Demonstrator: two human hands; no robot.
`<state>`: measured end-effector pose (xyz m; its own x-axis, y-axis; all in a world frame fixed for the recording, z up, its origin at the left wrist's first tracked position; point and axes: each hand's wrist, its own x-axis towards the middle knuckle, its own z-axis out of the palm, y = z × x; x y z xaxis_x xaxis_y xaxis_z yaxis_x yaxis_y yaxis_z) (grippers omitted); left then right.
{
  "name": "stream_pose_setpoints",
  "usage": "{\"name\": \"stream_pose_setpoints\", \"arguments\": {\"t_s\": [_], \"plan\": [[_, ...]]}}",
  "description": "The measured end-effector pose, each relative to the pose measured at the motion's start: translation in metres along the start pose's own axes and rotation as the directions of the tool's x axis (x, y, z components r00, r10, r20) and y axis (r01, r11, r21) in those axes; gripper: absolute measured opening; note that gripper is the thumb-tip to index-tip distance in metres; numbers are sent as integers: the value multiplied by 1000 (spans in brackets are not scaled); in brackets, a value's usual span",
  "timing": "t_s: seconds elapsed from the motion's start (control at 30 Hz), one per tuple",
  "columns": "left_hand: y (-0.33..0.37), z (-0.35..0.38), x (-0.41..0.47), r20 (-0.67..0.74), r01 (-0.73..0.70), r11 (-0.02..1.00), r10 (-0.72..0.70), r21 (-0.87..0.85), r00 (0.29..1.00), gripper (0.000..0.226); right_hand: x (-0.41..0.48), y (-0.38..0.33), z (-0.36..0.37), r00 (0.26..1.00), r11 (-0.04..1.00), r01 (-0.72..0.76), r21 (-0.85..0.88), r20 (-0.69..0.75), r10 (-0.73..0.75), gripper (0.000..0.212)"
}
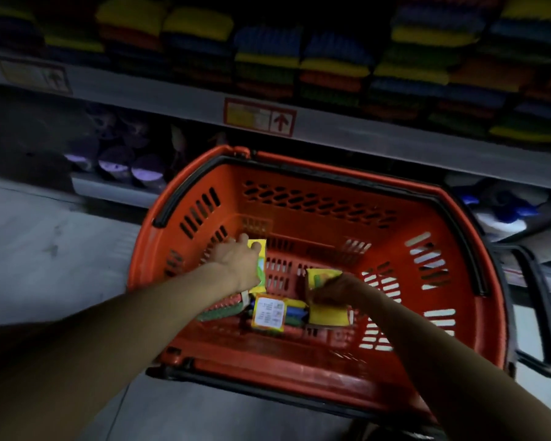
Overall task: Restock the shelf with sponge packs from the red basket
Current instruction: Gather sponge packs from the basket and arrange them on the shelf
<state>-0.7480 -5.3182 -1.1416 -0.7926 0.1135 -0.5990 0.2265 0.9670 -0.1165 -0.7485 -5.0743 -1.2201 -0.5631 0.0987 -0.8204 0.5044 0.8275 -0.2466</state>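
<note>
A red basket (299,361) stands on the floor in front of the shelf (172,103). Both my hands reach into it. My left hand (236,261) grips a sponge pack with a yellow card (257,249) near the basket's left wall. My right hand (334,289) closes on another yellow-carded sponge pack (326,315) toward the middle. Between them on the basket floor lies a third pack (269,311), label side up, with blue and green sponges showing beside it. Stacks of coloured sponge packs (331,68) fill the shelf above.
A price tag with an up arrow (260,117) sits on the shelf edge. Purple items (124,163) stand on the lower shelf at left, blue-and-white goods (506,208) at right. The basket's black handle (538,313) hangs down on its right side. Grey floor (45,249) lies to the left.
</note>
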Motion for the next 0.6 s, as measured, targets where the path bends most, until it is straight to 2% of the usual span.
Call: {"name": "stream_pose_setpoints", "arguments": {"t_s": [0.1,0.13,0.2,0.23,0.33,0.4,0.53,0.6], "plan": [[2,8,20,130,178,963,-153,-203,980,102,5,1,6,999,990,-51,132,-10,53,42],[2,9,27,171,236,935,-195,-264,966,110,8,-1,7,999,984,-42,173,-9,44,54],[5,13,42,212,315,888,-255,-334,944,120,5,-7,5,999,978,-30,208,-34,38,112],[8,14,47,217,339,876,-277,-344,936,124,3,-9,5,998,976,-23,219,-54,35,126],[21,20,56,209,406,824,-349,-396,913,130,-1,-10,5,996,978,1,209,-88,18,122],[28,23,57,192,435,807,-390,-399,901,128,-2,-9,2,994,987,15,158,-110,3,133],[35,22,55,168,444,765,-416,-466,894,115,-10,-8,-11,993,995,86,56,-88,-80,135],[39,14,48,144,410,768,-393,-492,908,116,-16,-6,-17,986,990,134,33,-103,-130,143]]}}
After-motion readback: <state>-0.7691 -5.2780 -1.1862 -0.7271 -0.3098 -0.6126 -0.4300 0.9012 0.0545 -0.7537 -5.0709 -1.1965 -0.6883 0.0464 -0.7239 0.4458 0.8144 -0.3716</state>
